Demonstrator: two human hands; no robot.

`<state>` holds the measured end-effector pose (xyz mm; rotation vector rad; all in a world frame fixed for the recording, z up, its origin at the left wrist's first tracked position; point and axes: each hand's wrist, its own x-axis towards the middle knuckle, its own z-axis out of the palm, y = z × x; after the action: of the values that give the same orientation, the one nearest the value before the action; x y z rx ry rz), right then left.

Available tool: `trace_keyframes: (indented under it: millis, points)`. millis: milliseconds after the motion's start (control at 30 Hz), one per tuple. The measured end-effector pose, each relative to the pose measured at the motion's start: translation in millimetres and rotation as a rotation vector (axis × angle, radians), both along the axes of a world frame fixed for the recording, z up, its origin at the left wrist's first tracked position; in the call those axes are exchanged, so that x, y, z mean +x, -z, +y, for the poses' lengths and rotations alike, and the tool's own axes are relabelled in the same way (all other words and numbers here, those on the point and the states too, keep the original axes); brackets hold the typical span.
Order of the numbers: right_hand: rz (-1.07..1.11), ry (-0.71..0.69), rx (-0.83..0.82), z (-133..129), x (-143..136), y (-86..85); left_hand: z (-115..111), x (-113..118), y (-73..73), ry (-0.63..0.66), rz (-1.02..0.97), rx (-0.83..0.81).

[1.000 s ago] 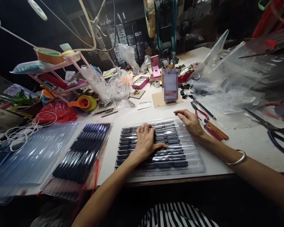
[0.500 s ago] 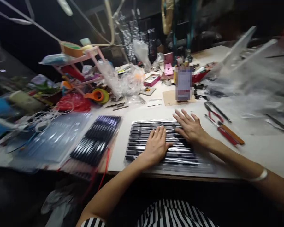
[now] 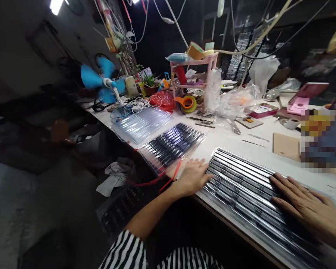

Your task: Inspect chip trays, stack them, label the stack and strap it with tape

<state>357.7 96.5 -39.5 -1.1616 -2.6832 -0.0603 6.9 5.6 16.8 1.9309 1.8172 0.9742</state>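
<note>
A clear plastic sleeve filled with rows of dark, shiny strips lies flat along the table's front edge. My right hand rests on it, fingers stretched out. At the sleeve's left end is my left hand, its fingers spread and slightly blurred; nothing is held in it. Just beyond that hand lies a second sleeve of dark strips, with a red cord at its near end. What the strips are I cannot make out.
Farther left are a stack of clear plastic sleeves, a white cable and a blue fan. At the back stand a pink rack, an orange tape roll and crumpled plastic bags. A brown card lies behind the sleeve.
The view has swung left, bringing the fan into sight. My left hand has moved off the strips to the sleeve's left end. My right hand still lies on the sleeve.
</note>
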Motion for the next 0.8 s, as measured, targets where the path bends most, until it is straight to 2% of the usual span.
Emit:
trace_keyframes:
  millis: [67, 100, 167, 200, 267, 367, 467, 600, 800]
  points:
    - [-0.019, 0.041, -0.013, 12.2, -23.7, -17.1, -27.6, -56.5, -3.1, -0.217, -0.070, 0.068]
    - [-0.043, 0.045, -0.040, 18.9, -44.3, -28.9, -40.7, -84.0, -3.4, -0.362, -0.114, 0.108]
    - [-0.055, -0.042, -0.092, 35.4, -99.1, -53.8, -60.3, -131.9, 0.5, -0.628, -0.227, 0.152]
    - [-0.060, -0.087, -0.126, 45.9, -130.4, -64.5, -66.1, -150.1, 4.7, -0.726, -0.302, 0.148]
    - [-0.062, -0.111, -0.175, 70.9, -193.5, -77.7, -70.5, -171.7, 15.6, -0.837, -0.483, 0.087]
    - [-0.039, -0.059, -0.189, 104.5, -273.0, -74.9, -67.5, -172.0, 29.4, -0.861, -0.768, -0.016]
    - [-0.027, 0.018, -0.236, 115.9, -322.6, -58.7, -64.1, -159.7, 31.7, -0.829, -0.986, -0.026]
    - [-0.025, 0.046, -0.302, 106.4, -344.9, -46.8, -80.4, -160.4, 25.4, -0.795, -1.147, 0.022]
    - [0.008, -0.062, -0.435, 95.2, -363.0, -52.3, -149.4, -166.0, 23.8, -0.805, -1.228, 0.036]
